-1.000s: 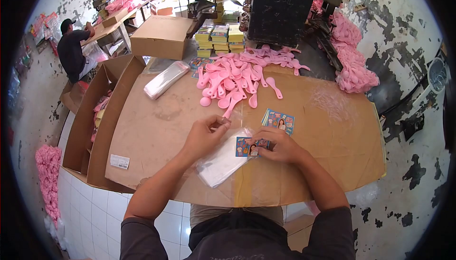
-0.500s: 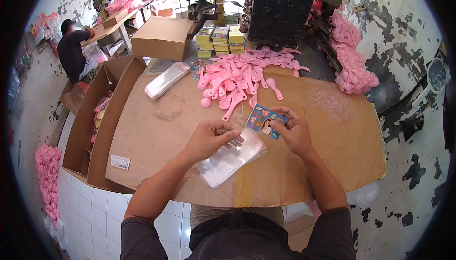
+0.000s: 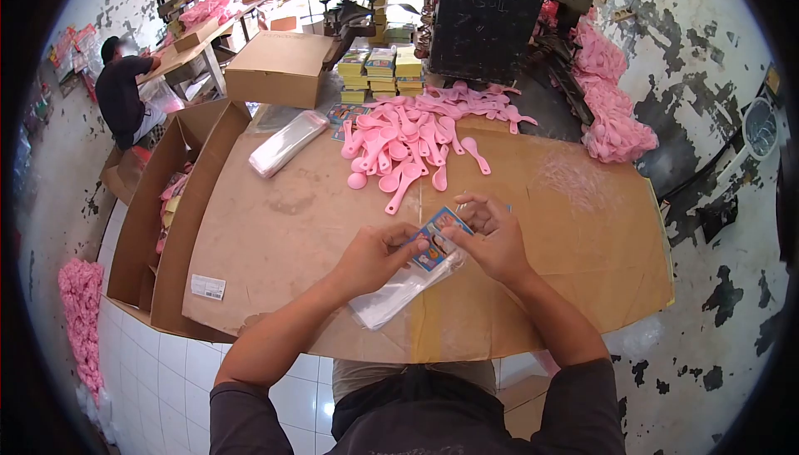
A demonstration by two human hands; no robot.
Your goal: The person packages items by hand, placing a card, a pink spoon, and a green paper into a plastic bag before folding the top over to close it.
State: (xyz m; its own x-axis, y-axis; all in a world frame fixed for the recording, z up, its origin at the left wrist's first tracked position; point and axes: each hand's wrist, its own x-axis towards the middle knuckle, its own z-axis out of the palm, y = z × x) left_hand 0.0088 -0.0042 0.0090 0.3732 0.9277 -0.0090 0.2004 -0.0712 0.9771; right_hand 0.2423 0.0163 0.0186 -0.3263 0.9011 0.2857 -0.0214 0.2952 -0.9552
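Observation:
Between my two hands is a small printed card (image 3: 433, 245), blue with colourful pictures, tilted over the cardboard sheet. My left hand (image 3: 376, 260) pinches its left edge with the thumb on top. On the card's upper right part rests the thumb of my right hand (image 3: 493, 243), the fingers curled behind it. A bit of blue shows past the right fingertips. Directly beneath lies a stack of clear plastic bags (image 3: 387, 301), partly covered by the hands and card. Beyond it, a heap of pink plastic spoons (image 3: 408, 135) spreads over the cardboard.
Another bundle of clear bags (image 3: 287, 143) lies at left, near an open carton (image 3: 212, 197). Stacks of cards (image 3: 381, 68) and a closed box (image 3: 279, 68) stand at the back beside a dark machine (image 3: 483, 27). Another person (image 3: 125, 93) works at the far left.
The card has moved left and down and turned more upright. My left hand, formerly beside it, now grips its edge, while my right hand has shifted left with it.

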